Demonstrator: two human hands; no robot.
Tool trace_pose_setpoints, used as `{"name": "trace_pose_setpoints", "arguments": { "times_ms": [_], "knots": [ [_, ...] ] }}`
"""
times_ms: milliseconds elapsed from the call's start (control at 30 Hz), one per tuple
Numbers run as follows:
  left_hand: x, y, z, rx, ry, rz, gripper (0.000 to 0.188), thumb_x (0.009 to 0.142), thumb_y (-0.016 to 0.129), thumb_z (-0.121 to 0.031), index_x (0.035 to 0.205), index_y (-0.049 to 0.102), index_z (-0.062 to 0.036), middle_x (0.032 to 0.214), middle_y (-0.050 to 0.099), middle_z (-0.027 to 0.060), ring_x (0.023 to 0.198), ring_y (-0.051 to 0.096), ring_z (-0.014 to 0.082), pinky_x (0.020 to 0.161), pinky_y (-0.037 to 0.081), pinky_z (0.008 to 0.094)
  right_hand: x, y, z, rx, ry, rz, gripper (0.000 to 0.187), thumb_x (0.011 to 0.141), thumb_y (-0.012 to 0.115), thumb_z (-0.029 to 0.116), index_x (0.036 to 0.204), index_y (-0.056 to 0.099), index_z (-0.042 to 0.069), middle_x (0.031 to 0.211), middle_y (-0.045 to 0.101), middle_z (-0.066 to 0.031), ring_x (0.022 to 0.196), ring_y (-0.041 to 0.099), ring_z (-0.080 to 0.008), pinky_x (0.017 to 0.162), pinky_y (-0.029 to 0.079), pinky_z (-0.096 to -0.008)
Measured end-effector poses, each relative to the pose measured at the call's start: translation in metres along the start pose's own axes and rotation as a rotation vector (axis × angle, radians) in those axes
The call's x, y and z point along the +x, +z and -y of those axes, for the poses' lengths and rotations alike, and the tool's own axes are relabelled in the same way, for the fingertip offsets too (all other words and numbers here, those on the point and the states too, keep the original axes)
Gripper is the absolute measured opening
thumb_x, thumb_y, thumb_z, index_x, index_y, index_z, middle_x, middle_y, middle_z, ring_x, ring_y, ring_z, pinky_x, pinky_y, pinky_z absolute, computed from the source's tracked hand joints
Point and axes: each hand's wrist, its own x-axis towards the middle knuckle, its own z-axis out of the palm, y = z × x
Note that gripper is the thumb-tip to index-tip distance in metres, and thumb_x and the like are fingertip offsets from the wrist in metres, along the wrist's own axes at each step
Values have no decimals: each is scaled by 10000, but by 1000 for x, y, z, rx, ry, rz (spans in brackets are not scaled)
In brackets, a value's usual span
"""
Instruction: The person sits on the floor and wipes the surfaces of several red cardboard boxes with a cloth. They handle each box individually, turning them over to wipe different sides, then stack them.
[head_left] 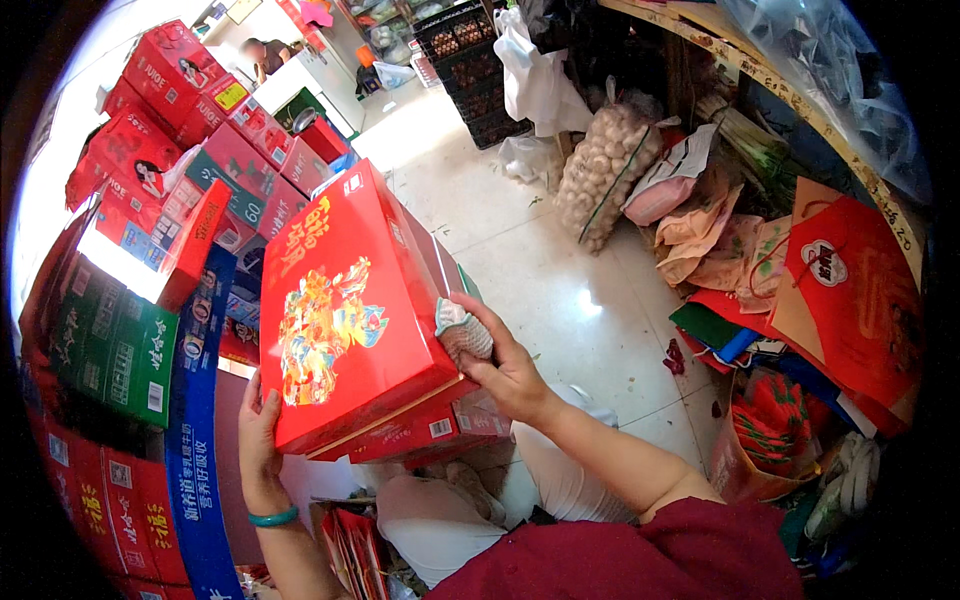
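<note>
A large red gift box (390, 300) with a colourful gold-toned printed figure on its top is tilted up in front of me. My left hand (262, 425), a green bangle on its wrist, supports the near left corner, fingers partly hidden by the box. In my right hand (515, 375) is a bunched grey-and-white cloth (463, 332), pinched and pressed to the box's right edge. Just below sits another red carton (435, 432), partly covered by the gift box. I cannot tell whether the two touch.
Stacked red cartons (140, 165) and a green carton (115, 340) rise at left beside a blue strip (195, 430). To the right lie a net sack of garlic-like bulbs (605, 165), paper bags (840, 290) and a bin (750, 470). Black crates (475, 80) stand behind; a person (265, 60) is far off.
</note>
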Motion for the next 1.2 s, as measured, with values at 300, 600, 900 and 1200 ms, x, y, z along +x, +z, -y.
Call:
{"name": "trace_pose_setpoints", "arguments": {
  "times_ms": [300,600,900,1200],
  "knots": [
    [-17,26,-4,-281,40,62,660,912,540,-329,1422,266,-10,1402,391,147,1256,435,248,1017,386,395,55,4,-4,-159,-153,-6,508,876,508,10,1355,351,73,1378,404,-163,1301,383,-302,1071,290,-354],
    [-42,28,55,-371,101,-300,642,916,412,-499,1376,354,-55,1393,412,128,1244,435,294,1019,368,451,207,12,-75,-107,-134,-100,433,891,531,165,1297,410,73,1242,517,-192,1149,512,-324,975,385,-359],
    [-42,39,59,-330,152,-330,603,905,417,-476,1349,380,-69,1320,473,126,1192,480,294,970,417,453,320,11,-162,-196,62,-66,451,888,548,263,1265,446,36,1159,579,-182,1079,555,-258,917,426,-347],
    [-40,45,56,-309,168,-349,561,900,429,-443,1327,408,-79,1299,499,115,1149,523,286,937,447,450,241,-9,-134,-75,133,77,434,906,539,281,1235,460,9,1156,571,-136,1062,521,-180,936,401,-317]
  ]
}}
